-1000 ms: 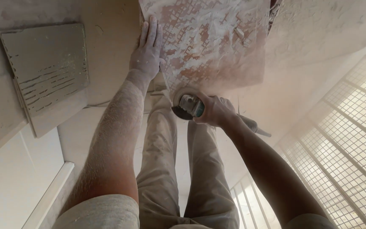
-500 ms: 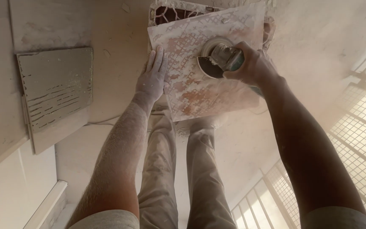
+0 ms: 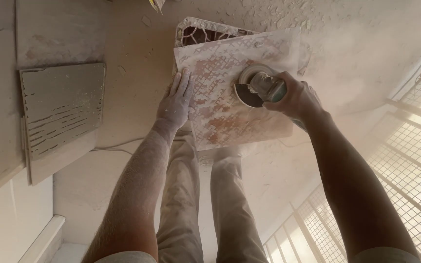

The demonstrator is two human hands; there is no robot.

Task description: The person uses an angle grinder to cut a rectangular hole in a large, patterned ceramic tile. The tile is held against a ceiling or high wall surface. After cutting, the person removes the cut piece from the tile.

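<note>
Dust veils the tile (image 3: 230, 97); left hand (image 3: 176, 102) fingers spread flat, right hand (image 3: 293, 97) clamped on grinder (image 3: 261, 87) (disc half-hidden).

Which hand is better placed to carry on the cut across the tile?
Right hand: it already grips the angle grinder on the tile. Left hand lies flat, steadying the tile's edge.

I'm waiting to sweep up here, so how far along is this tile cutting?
Mid-cut: the right hand runs the angle grinder on the patterned tile, the left hand pressing it flat. Dust hangs in the air. No finished cut line shows, so the remainder is unclear.
</note>
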